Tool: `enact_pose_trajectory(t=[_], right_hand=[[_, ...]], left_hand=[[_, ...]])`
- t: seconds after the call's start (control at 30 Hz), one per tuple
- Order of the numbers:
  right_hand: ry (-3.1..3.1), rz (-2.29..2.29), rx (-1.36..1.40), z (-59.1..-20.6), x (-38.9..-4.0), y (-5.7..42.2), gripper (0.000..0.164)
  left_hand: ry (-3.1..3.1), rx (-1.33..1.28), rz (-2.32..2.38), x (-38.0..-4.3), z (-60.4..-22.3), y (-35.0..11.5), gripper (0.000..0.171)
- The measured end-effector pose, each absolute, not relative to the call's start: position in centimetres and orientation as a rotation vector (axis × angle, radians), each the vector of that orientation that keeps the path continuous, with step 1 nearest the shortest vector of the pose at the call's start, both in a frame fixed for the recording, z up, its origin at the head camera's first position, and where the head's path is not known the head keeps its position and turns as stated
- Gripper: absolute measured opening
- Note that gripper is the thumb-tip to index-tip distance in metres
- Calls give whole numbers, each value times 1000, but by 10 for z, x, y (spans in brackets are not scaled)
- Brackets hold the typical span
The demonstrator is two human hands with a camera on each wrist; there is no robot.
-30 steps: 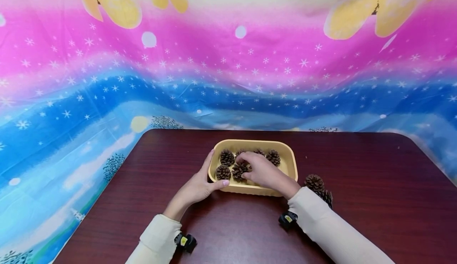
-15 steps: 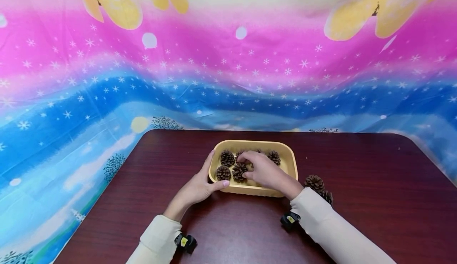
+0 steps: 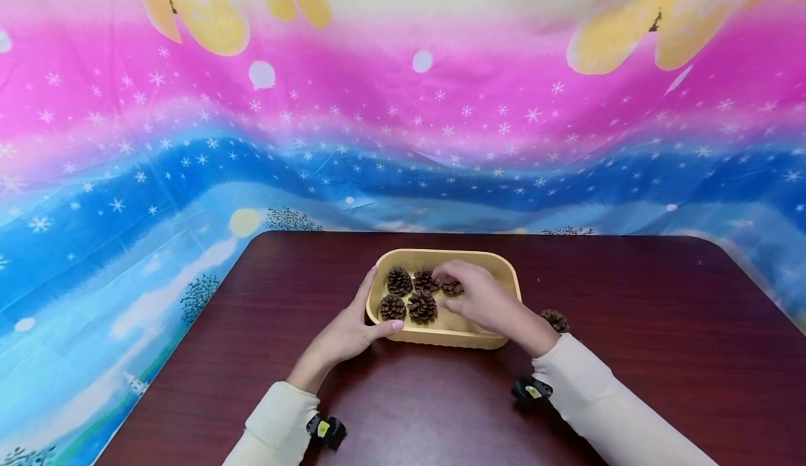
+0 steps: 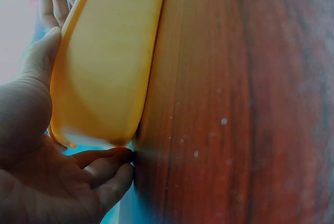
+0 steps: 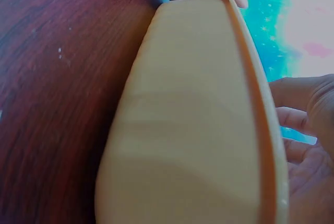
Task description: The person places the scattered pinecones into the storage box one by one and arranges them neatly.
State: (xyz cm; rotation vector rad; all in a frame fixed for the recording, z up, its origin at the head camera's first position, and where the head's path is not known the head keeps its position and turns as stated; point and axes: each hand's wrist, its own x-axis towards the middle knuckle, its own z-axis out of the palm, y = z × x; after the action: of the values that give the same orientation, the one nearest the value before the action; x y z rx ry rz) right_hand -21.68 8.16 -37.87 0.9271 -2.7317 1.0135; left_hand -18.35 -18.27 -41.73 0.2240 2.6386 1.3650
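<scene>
A cream-yellow rectangular tray (image 3: 441, 339) stands on the dark red table. My left hand (image 3: 348, 329) grips its left end, thumb over the near rim and fingers along the end wall, as the left wrist view also shows. Inside, brown pine cones sit in two rows, among them a front-left pine cone (image 3: 393, 307), a second front pine cone (image 3: 422, 306) and a back-left pine cone (image 3: 399, 281). My right hand (image 3: 481, 299) is over the tray's right half, fingers loosely bent and apart. A back-row pine cone (image 3: 452, 287) shows beyond its fingers; the hand hides part of the tray.
On the table (image 3: 661, 326), right of the tray, a loose pine cone (image 3: 555, 320) lies partly behind my right sleeve (image 3: 604, 389). A printed cloth (image 3: 403, 137) hangs behind the table's far edge.
My right hand has let go of the second front pine cone and drawn back to the right; that pine cone stays in the tray. My left hand keeps its grip.
</scene>
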Motion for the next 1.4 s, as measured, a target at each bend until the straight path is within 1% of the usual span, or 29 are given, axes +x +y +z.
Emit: enact_pose_trajectory(t=[0.27,0.6,0.9,1.4], right_hand=[[-2674,931,908,-367,-211,104,38],[-2625,959,822,-357,-201,141,35],[-2640,944,727,-348,-192,172,37],[-2694,916,627,-353,-187,209,40]], left_hand=[[2649,201,1342,-183,-418,-183,112],[2656,210,1347,-183,-418,-183,113],[2657,214,1361,-184,-419,-183,112],[2663,219,1343,-183,-418,-182,112]])
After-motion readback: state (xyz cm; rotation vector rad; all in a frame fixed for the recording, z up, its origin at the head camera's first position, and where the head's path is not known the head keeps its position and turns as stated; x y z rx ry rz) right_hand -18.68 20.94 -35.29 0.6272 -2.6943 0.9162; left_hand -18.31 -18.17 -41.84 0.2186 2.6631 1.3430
